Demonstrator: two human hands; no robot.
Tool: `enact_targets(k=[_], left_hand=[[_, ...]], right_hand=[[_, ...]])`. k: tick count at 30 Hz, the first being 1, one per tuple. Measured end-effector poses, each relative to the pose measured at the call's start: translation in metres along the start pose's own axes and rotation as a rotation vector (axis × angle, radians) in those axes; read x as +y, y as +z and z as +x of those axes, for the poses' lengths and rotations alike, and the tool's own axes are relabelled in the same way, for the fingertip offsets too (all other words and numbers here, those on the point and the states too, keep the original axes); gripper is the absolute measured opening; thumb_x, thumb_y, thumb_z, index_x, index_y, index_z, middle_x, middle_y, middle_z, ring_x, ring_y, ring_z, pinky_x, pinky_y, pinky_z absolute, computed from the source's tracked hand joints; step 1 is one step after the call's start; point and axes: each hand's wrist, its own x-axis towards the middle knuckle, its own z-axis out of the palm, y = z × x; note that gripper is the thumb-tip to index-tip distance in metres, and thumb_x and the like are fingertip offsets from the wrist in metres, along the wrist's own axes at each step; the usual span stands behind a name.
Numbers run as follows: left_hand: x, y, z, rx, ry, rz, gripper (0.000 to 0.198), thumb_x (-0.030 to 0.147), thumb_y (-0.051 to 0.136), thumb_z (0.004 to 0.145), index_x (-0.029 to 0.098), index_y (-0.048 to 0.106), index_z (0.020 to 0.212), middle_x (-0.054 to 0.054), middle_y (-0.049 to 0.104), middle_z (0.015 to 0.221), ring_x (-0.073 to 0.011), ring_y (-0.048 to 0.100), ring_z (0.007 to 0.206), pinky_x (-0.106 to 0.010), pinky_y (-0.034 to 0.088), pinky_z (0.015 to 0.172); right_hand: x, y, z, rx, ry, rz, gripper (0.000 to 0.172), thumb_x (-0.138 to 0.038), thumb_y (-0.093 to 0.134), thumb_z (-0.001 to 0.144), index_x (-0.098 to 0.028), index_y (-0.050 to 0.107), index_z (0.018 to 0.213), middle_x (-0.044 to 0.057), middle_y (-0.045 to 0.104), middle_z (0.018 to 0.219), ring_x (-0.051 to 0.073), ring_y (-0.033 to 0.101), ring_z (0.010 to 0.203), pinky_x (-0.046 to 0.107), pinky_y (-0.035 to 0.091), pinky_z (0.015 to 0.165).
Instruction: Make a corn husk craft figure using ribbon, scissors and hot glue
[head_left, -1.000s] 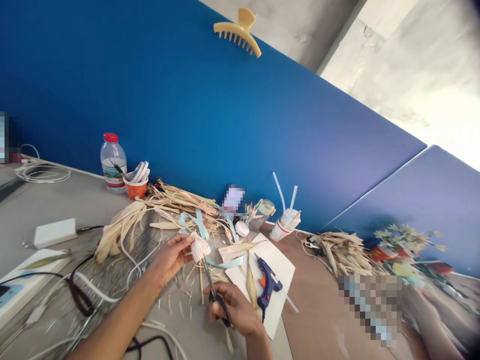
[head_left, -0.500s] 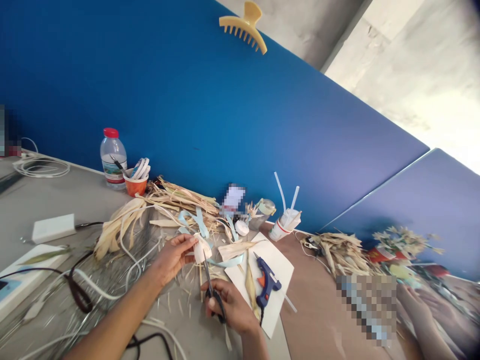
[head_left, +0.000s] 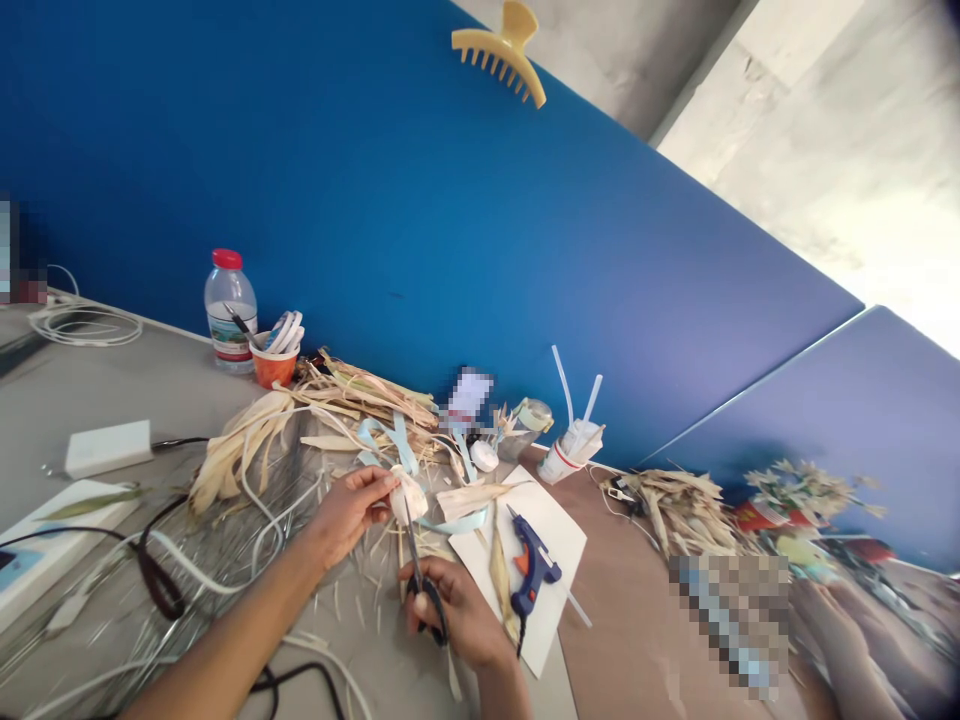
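Observation:
Between the thumb and fingers of my left hand (head_left: 351, 512) is a small pale piece of husk (head_left: 407, 497). My right hand (head_left: 450, 608) grips black-handled scissors (head_left: 427, 605), whose blades point up and reach the husk piece. To the right of my hands, a blue glue gun (head_left: 535, 565) lies on a white sheet (head_left: 551, 630), beside a long dry husk strip (head_left: 499, 570). Light blue ribbon (head_left: 405, 445) lies just beyond my left hand, near a pile of dry husks (head_left: 375, 395).
At the back left stand a bottle (head_left: 231, 320) and an orange cup (head_left: 274, 368). White cables (head_left: 195, 575) and thin wires cover the left side. A cup with straws (head_left: 566, 455) stands behind the sheet. Another person's hands (head_left: 832, 620) are at the right, near more husks (head_left: 686, 505).
The husk piece has turned slightly between my left fingers and now looks rounder. My right hand and the scissors have shifted a little to the left.

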Motion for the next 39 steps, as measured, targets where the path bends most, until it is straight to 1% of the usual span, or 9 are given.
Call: enact_targets(k=[7, 15, 25, 31, 36, 39], left_hand=[[-0.0026, 0.0, 0.0002, -0.038, -0.016, 0.0, 0.021, 0.028, 0.079, 0.061, 0.013, 0.065, 0.064, 0.0, 0.06, 0.058, -0.0072, 0.05, 0.051, -0.016, 0.037, 0.046], [-0.0052, -0.0014, 0.0019, -0.022, -0.05, 0.0, 0.025, 0.03, 0.08, 0.061, 0.012, 0.063, 0.064, 0.001, 0.059, 0.059, -0.0071, 0.05, 0.052, -0.016, 0.038, 0.047], [-0.0037, 0.0016, -0.0005, -0.027, -0.068, -0.017, 0.027, 0.03, 0.081, 0.06, 0.012, 0.062, 0.064, 0.0, 0.059, 0.06, -0.0068, 0.049, 0.053, -0.016, 0.038, 0.047], [-0.0031, 0.0025, -0.0009, -0.045, -0.073, -0.03, 0.026, 0.029, 0.081, 0.059, 0.012, 0.062, 0.063, 0.001, 0.058, 0.058, -0.0062, 0.048, 0.051, -0.015, 0.036, 0.045], [-0.0025, 0.0015, -0.0005, -0.041, -0.081, -0.024, 0.025, 0.029, 0.081, 0.059, 0.012, 0.062, 0.063, 0.0, 0.059, 0.057, -0.0066, 0.049, 0.051, -0.016, 0.037, 0.045], [-0.0017, 0.0011, -0.0004, -0.041, -0.081, -0.024, 0.024, 0.028, 0.081, 0.059, 0.012, 0.063, 0.064, 0.001, 0.059, 0.057, -0.0061, 0.049, 0.051, -0.015, 0.037, 0.045]], right_hand=[[0.0065, -0.0009, 0.002, 0.002, -0.014, 0.023, 0.056, -0.06, 0.07, 0.065, -0.015, 0.061, 0.097, -0.002, 0.056, 0.056, 0.009, 0.04, 0.049, 0.022, 0.027, 0.049], [0.0096, -0.0012, 0.003, 0.005, -0.051, 0.023, 0.056, -0.061, 0.069, 0.065, -0.017, 0.062, 0.098, -0.002, 0.056, 0.057, 0.009, 0.044, 0.05, 0.021, 0.029, 0.05], [0.0098, -0.0015, 0.0034, 0.014, -0.073, 0.029, 0.056, -0.061, 0.068, 0.067, -0.015, 0.061, 0.1, -0.002, 0.056, 0.056, 0.008, 0.04, 0.049, 0.021, 0.026, 0.049], [0.0082, 0.0001, 0.0023, 0.021, -0.058, 0.044, 0.057, -0.061, 0.069, 0.066, -0.015, 0.061, 0.099, -0.002, 0.056, 0.056, 0.009, 0.041, 0.05, 0.022, 0.028, 0.05], [0.0052, 0.0014, 0.002, 0.033, -0.039, 0.044, 0.055, -0.06, 0.069, 0.066, -0.015, 0.062, 0.098, -0.002, 0.054, 0.056, 0.009, 0.04, 0.05, 0.022, 0.028, 0.05], [0.0012, 0.0033, 0.0024, 0.049, -0.016, 0.035, 0.056, -0.061, 0.07, 0.064, -0.015, 0.062, 0.095, -0.002, 0.054, 0.055, 0.009, 0.04, 0.05, 0.022, 0.027, 0.05]])
